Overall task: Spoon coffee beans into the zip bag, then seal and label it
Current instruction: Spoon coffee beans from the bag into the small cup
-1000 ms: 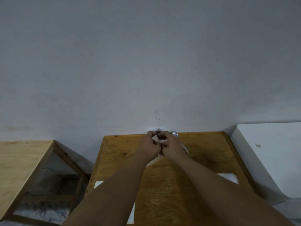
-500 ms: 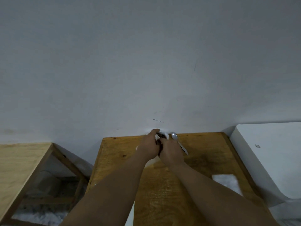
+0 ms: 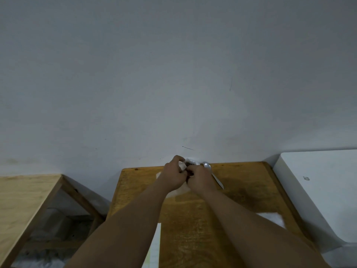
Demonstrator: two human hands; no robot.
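At the far edge of the wooden table (image 3: 241, 190), my left hand (image 3: 172, 176) and my right hand (image 3: 201, 176) meet, both pinching a clear zip bag (image 3: 190, 162) with dark coffee beans showing between the fingers. Most of the bag is hidden behind my hands. A metal spoon (image 3: 207, 165) lies just right of my right hand, its handle running back toward me. A pale round thing (image 3: 174, 193), perhaps a bowl or plate, shows under my wrists.
A white sheet (image 3: 154, 246) lies at the table's near left and a white piece (image 3: 274, 219) at the near right. A second wooden table (image 3: 23, 202) stands left, across a gap. A white box (image 3: 324, 186) stands right. The wall is close behind.
My hands stayed together at the far edge, shifting slightly. My left fingers rose higher over the bag's top and dark beans came into view between the hands.
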